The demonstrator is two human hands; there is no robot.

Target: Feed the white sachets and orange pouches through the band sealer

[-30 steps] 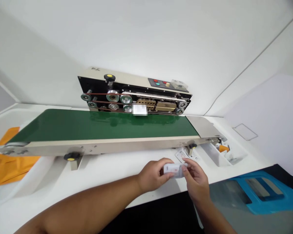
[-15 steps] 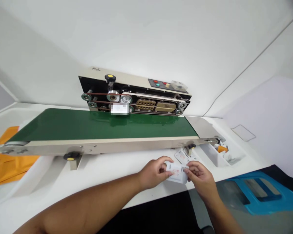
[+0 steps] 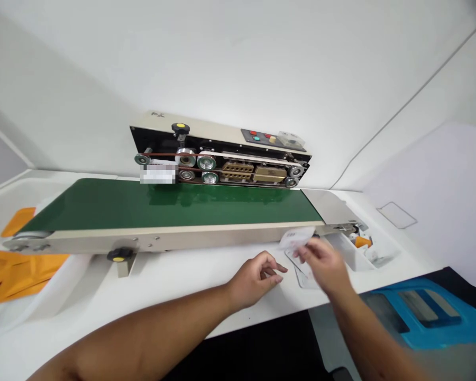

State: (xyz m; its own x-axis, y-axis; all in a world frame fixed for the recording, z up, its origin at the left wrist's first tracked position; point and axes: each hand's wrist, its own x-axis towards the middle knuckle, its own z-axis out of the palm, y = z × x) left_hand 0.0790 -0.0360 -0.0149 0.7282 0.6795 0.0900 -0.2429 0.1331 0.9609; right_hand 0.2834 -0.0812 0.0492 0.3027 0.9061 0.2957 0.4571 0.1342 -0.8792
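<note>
My right hand (image 3: pixel 327 264) grips a small white packet (image 3: pixel 299 236) by its edge, between thumb and fingers, in front of the conveyor's near side. Motion smears the packet, so its print cannot be read. Beneath it, more white packets (image 3: pixel 307 281) lie on the table, partly covered by my hand. To the left, my left hand (image 3: pixel 257 278) hovers over the table with fingers curled but apart, holding nothing. Behind stands a band sealer (image 3: pixel 222 153) with rollers and belts. A white piece, blurred out in the picture (image 3: pixel 158 173), sits at its left rollers, above the green conveyor belt (image 3: pixel 174 209).
Orange pouches (image 3: pixel 35 272) fill a white bin at the left end. A white tray (image 3: pixel 353 251) with an orange item stands below the conveyor's right end. Black knobs (image 3: pixel 120 255) stick out in front. A blue plastic stool (image 3: pixel 432 312) is at lower right.
My left hand has let go of the packet. My right hand has a packet raised towards the conveyor, and one lies lower on the table. The blurred white piece has travelled left along the sealer.
</note>
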